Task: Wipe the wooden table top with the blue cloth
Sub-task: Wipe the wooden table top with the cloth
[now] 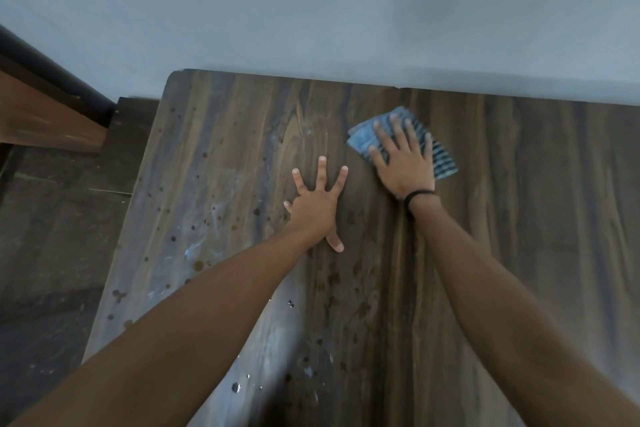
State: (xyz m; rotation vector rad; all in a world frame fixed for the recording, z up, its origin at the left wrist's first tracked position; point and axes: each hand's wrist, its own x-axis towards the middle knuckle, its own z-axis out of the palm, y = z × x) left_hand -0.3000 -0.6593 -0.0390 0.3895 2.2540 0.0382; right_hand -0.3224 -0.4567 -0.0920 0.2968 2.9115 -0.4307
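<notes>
The dark wooden table top point(214, 184) fills the middle of the view, with many brown spots and pale smears on its left half. A folded blue striped cloth point(362, 139) lies on the table near the far edge, right of centre. My right hand point(401, 158) presses flat on the cloth with straight, spread fingers; a black band circles its wrist. My left hand point(317, 204) rests flat on the bare wood to the left of the cloth, fingers spread wide, holding nothing.
A pale blue-grey wall point(311, 10) runs along the table's far edge. Left of the table lies a dark floor point(52, 236). A brown wooden piece with a black rail point(45, 107) stands at the far left. Droplets point(237, 386) sit near the table's front.
</notes>
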